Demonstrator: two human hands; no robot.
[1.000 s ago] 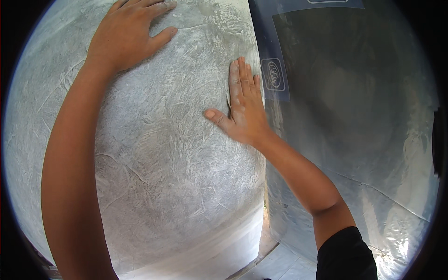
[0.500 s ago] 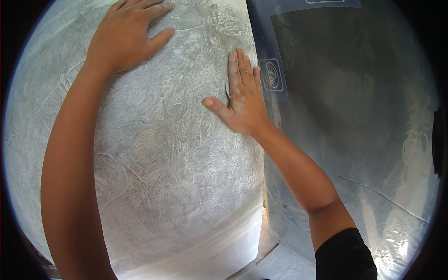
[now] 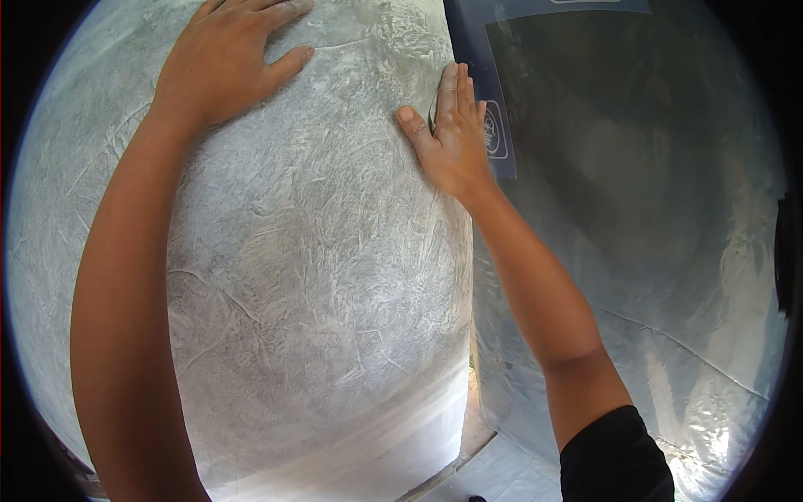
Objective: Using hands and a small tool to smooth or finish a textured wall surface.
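Observation:
A broad grey-white sheet (image 3: 293,276), wrinkled and streaked with pale, powdery-looking smears, spreads under both my hands. My left hand (image 3: 224,58) lies on its upper left part, thumb out to the side; the fingertips run out at the top of the picture. Along the sheet's right edge my right hand (image 3: 456,138) rests flat, fingers pointing away from me and thumb spread to the left. Whitish residue coats its fingers. Neither hand holds anything that I can see.
Right of the sheet's edge is a dark, shiny plastic-like cover (image 3: 619,209) with a blue printed border (image 3: 473,42). Between the two, near the bottom, a narrow gap shows some floor (image 3: 474,418). A pale panel (image 3: 510,468) lies at the lower right.
My right hand has slid farther away and slightly right, up along the sheet's edge, its fingers now closer together. My left hand has stayed nearly in place.

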